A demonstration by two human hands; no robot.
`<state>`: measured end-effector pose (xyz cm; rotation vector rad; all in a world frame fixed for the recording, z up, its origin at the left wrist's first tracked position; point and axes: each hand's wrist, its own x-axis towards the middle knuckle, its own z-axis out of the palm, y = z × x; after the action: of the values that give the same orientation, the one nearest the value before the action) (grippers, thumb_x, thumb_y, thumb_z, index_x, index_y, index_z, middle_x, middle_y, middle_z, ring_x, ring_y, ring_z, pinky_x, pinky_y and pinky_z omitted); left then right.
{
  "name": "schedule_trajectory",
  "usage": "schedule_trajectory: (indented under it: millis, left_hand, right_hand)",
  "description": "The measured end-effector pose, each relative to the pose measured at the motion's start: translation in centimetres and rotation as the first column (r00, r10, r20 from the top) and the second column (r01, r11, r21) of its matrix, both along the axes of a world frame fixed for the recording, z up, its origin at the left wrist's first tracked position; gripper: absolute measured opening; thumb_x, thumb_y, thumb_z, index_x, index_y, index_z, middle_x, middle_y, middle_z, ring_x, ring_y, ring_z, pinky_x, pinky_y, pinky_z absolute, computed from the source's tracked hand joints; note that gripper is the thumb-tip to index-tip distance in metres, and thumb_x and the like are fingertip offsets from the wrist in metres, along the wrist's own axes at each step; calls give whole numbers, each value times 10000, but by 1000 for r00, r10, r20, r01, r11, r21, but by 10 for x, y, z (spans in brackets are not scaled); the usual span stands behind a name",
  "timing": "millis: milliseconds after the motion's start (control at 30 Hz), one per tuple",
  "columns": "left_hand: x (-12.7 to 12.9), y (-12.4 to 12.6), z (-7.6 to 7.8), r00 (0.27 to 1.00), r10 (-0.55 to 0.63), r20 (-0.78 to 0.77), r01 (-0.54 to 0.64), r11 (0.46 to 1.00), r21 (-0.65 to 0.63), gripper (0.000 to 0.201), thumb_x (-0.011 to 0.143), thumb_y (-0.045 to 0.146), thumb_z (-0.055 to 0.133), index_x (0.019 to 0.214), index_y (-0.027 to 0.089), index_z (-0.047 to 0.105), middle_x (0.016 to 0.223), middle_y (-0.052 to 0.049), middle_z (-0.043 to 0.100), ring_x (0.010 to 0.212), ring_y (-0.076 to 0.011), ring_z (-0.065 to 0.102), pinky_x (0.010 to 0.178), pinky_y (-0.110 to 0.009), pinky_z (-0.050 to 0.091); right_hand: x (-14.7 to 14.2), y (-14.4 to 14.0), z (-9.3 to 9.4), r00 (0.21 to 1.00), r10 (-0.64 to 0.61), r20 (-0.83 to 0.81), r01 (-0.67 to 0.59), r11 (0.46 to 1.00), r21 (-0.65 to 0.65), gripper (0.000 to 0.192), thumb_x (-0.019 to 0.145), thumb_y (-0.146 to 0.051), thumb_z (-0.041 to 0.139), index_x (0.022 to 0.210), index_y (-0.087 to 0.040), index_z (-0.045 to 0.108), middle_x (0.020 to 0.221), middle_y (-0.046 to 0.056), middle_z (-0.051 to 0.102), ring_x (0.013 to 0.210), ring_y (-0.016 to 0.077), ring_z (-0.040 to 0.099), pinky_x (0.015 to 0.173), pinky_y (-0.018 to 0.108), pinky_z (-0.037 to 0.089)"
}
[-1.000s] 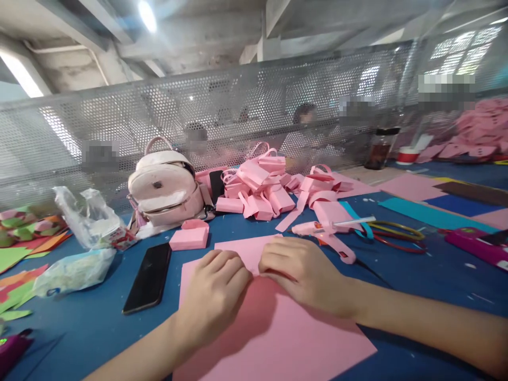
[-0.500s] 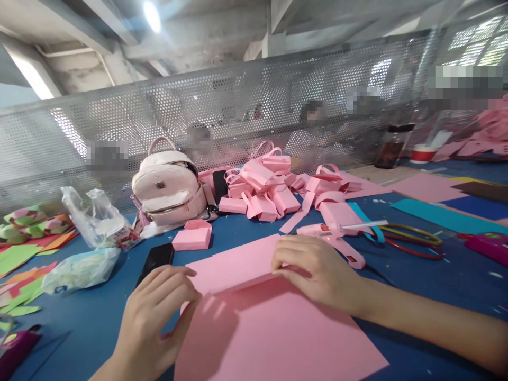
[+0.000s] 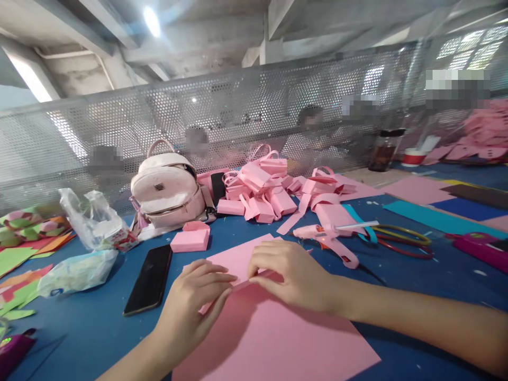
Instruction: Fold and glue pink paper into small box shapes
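A large pink paper sheet lies on the blue table in front of me, its far strip folded over. My left hand pinches the folded edge near the middle with thumb and fingers. Just to its right, my right hand presses and grips the same fold. The two hands almost touch along the crease.
A black phone lies left of the sheet, a small pink box behind it. A pink glue gun, a pile of pink paper bags, a pale backpack, plastic bags and coloured paper sheets surround the work spot. A perforated metal screen closes the far side.
My left hand came back from the sheet's left edge to the fold beside my right hand. My right hand slid a little left along the crease.
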<state>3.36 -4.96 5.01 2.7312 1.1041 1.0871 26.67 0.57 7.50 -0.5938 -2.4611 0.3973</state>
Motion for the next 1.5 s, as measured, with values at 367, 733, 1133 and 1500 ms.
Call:
schedule_trajectory:
  millis: [367, 733, 1133, 1500]
  left_hand:
    - [-9, -14, -8, 998, 39, -43, -33, 990, 134, 205, 964, 92, 525, 1013, 201, 692, 957, -40, 786, 941, -183, 708, 986, -398, 447]
    - [-37, -27, -14, 991, 88, -103, -77, 991, 107, 226, 944, 84, 550, 1034, 241, 684, 980, 1, 788, 957, -172, 717, 1036, -380, 412]
    - [-46, -33, -15, 992, 122, -13, -120, 984, 129, 226, 908, 61, 558, 992, 231, 682, 969, -37, 787, 858, -177, 738, 961, -373, 502]
    - [-37, -33, -15, 974, 138, 178, -85, 957, -277, 260, 979, 218, 516, 830, 199, 727, 755, -34, 734, 673, -178, 678, 657, -258, 570]
  right_hand:
    - [10, 4, 7, 998, 51, 32, -49, 997, -53, 146, 822, -70, 593, 755, -196, 626, 785, -13, 672, 761, 155, 573, 715, 272, 374]
    - [55, 18, 15, 983, -68, 171, 80, 995, -65, 177, 885, -111, 585, 743, -214, 607, 786, -13, 652, 764, 165, 573, 703, 273, 371]
    - [71, 19, 19, 960, -277, 42, 280, 932, -231, 268, 978, -408, 506, 852, -220, 650, 864, 24, 704, 772, 200, 622, 717, 302, 441]
    - [57, 25, -2, 965, -258, -56, 216, 895, -391, 343, 894, -540, 628, 816, -207, 652, 914, 35, 678, 825, 206, 615, 805, 325, 487]
